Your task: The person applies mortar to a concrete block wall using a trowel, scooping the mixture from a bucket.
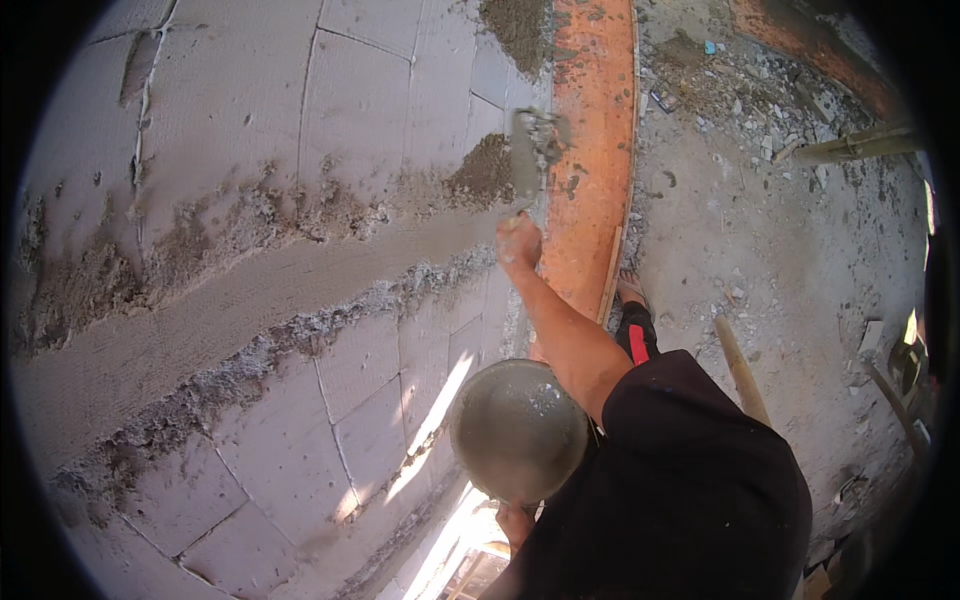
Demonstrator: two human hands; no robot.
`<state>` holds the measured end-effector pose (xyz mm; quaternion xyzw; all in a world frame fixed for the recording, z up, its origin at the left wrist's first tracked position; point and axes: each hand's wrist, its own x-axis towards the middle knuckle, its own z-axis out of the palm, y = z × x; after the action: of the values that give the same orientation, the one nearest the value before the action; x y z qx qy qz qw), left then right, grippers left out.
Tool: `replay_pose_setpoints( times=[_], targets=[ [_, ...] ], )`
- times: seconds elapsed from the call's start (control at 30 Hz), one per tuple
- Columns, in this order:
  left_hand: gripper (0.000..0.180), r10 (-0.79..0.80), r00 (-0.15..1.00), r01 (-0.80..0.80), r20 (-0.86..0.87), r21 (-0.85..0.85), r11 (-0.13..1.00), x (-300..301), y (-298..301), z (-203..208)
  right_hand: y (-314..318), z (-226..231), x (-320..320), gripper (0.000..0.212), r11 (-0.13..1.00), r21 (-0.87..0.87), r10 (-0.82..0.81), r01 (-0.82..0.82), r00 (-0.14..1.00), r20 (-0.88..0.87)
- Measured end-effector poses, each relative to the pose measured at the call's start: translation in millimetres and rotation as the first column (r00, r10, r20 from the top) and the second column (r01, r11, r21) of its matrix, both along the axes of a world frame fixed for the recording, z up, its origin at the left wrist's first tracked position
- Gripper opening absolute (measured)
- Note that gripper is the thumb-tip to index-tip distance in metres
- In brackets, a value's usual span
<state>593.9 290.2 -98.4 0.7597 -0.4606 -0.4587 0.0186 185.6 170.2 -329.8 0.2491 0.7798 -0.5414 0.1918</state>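
My right hand (518, 240) is closed round a trowel (525, 155), whose blade lies along wet mortar at the wall's edge beside an orange board. Smeared mortar blurs the blade's outline. Below it, my left hand (515, 522) grips the rim or underside of a round bowl (518, 430) of smooth grey mortar; its fingers are partly hidden by the bowl. A dark patch of rough mortar (483, 172) sits just left of the trowel. From there a smoothed mortar band (250, 285) runs down leftward across the pale block wall (360, 110).
The mortar-spattered orange board (592, 150) runs along the wall's edge. Right of it, the dusty floor (700, 240) carries rubble and scraps. A bare foot (631, 288) stands beside the board. Wooden poles (740, 370) stand or lie at the right, and sunlight stripes the lower wall.
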Motion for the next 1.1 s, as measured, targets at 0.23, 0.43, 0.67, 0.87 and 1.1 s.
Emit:
replay_pose_setpoints(
  times=[0.23,0.43,0.67,0.87,1.1],
  targets=[
    [0.034,-0.062,0.994,0.054,-0.089,-0.084,0.995,17,-8,-15,87,165,58,0.032,0.826,-0.249,0.401,-0.505,0.838,-0.370],
    [0.021,0.246,0.897,-0.249,-0.366,0.040,0.968,-1,-10,-22,212,187,68,0.023,-0.379,0.377,0.897,-0.845,-0.435,-0.074],
    [0.023,-0.021,0.931,-0.044,-0.365,-0.171,0.984,8,1,-52,142,110,180,0.019,-0.561,0.417,0.790,-0.715,-0.613,0.013],
    [0.021,-0.095,0.952,0.023,-0.292,-0.241,0.970,11,5,-57,137,129,158,0.022,-0.682,-0.375,0.636,-0.628,-0.762,0.121],
    [0.022,0.060,0.943,-0.104,-0.328,-0.120,0.987,28,9,-44,158,147,117,0.035,-0.521,-0.425,0.770,-0.740,-0.623,0.139]
  ],
)
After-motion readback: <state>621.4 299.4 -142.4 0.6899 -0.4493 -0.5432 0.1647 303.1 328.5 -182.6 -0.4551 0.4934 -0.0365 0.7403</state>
